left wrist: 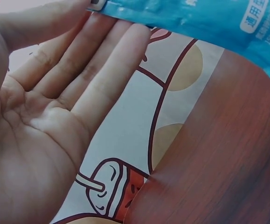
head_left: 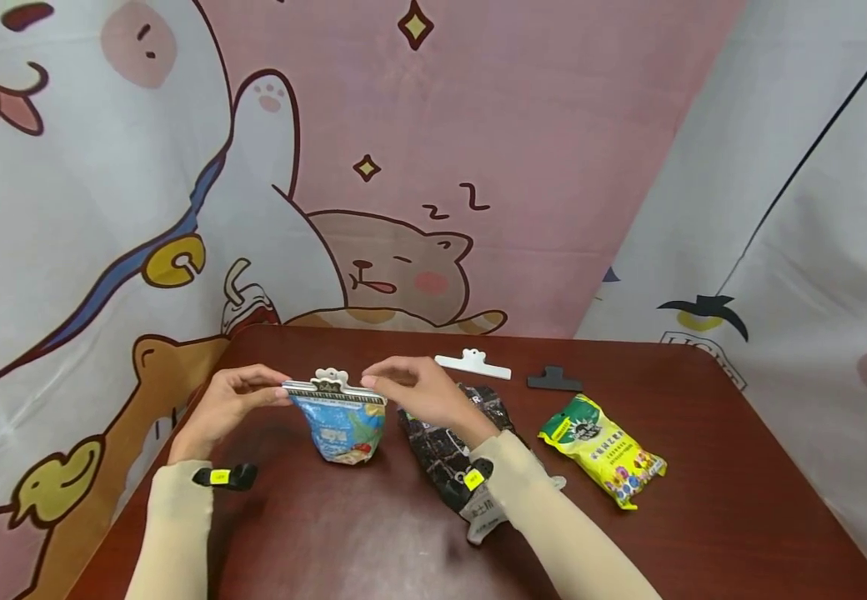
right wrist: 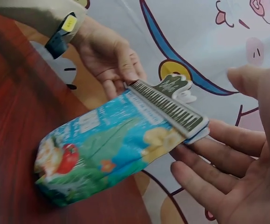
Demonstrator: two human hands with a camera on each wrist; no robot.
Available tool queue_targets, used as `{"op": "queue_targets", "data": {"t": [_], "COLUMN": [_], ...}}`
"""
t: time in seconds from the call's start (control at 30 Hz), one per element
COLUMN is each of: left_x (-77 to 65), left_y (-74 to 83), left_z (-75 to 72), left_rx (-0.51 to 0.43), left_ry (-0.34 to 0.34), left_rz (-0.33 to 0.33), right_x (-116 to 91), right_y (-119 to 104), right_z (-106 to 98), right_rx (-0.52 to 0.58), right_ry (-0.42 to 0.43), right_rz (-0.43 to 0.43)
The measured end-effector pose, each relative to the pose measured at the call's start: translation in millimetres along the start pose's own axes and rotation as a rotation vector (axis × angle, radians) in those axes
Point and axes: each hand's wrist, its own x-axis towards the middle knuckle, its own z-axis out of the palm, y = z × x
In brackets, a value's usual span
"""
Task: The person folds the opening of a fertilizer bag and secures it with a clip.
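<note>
A blue printed bag [head_left: 343,432] hangs upright over the table, its top edge held in a long bag clip [head_left: 334,391] with a ruler-like scale. My left hand [head_left: 233,403] pinches the clip's left end between thumb and fingers. In the left wrist view the fingers of that hand [left wrist: 55,88] stretch behind the blue bag [left wrist: 186,18]. At the clip's other end is my right hand [head_left: 428,394]. The right wrist view shows its fingers [right wrist: 223,149] fairly straight, touching behind the clip's corner, with the thumb [right wrist: 249,81] raised off it.
A black patterned bag [head_left: 433,450] lies partly under the right forearm. Farther right is a yellow-green packet [head_left: 604,450]. A white clip [head_left: 473,363] and a black clip [head_left: 554,380] lie near the table's back edge. Cartoon-printed cloth [head_left: 538,167] stands behind the table.
</note>
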Motion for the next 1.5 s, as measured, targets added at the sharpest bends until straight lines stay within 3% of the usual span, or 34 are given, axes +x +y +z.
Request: {"op": "queue_targets", "data": {"t": [0.47, 0.7, 0.83, 0.97, 1.2, 1.5], "left_x": [-0.6, 0.3, 2.3, 1.6, -0.4, 1.4], "left_y": [-2.2, -7.1, -9.4, -10.8, -4.9, 1.3], "left_z": [6.6, 10.4, 14.5, 19.5, 27.0, 24.7], "left_rx": [-0.042, -0.072, -0.142, -0.171, -0.107, -0.019], "left_ry": [-0.023, -0.024, -0.029, 0.025, 0.141, 0.164], "left_rz": [-0.011, -0.028, -0.039, -0.034, -0.036, -0.136], "right_x": [-8, -8, -7, -4, 1, 13], "right_y": [27, 30, 31, 31, 27, 30], "right_z": [23, 25, 24, 26, 29, 35], "right_rx": [-0.015, 0.034, 0.074, 0.142, 0.217, 0.376], "right_ry": [0.175, 0.201, 0.217, 0.218, 0.222, 0.207], "right_rz": [-0.064, -0.067, -0.054, -0.033, 0.012, 0.086]}}
